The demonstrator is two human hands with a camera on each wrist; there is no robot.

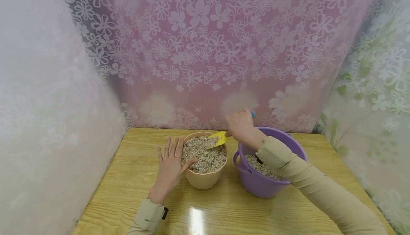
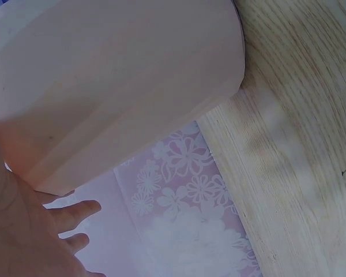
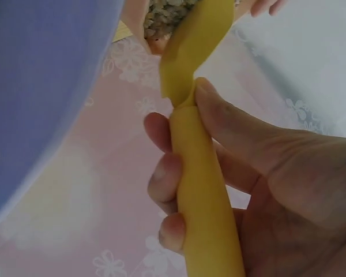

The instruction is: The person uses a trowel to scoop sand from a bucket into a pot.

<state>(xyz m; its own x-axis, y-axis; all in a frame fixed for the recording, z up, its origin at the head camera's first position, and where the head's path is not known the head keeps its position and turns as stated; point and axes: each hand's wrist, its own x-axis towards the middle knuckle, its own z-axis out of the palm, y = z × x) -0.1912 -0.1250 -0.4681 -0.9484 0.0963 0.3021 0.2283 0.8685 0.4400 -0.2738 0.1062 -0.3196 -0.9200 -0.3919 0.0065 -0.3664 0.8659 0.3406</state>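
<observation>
My right hand (image 1: 241, 126) grips the yellow handle of a small trowel (image 3: 202, 190), with fingers and thumb curled round it. In the head view the trowel's yellow blade (image 1: 220, 137) reaches over the rim and meets the gravel (image 1: 205, 156) that fills a peach-coloured flower pot (image 1: 205, 179). Against the pot's left side rests my left hand (image 1: 171, 167), its fingers spread and the thumb over the rim. The left wrist view shows the pot wall (image 2: 121, 86) beside that palm. Below my right forearm stands a purple bucket (image 1: 262, 188) with gravel in it.
Pot and bucket stand side by side on a wood-grain table (image 1: 128, 178). Behind it hangs a pink flowered curtain (image 1: 208, 50), close to the table's back edge. White flowered sheets (image 1: 57, 103) close in the left and right sides. The bucket has a side handle (image 1: 238, 162).
</observation>
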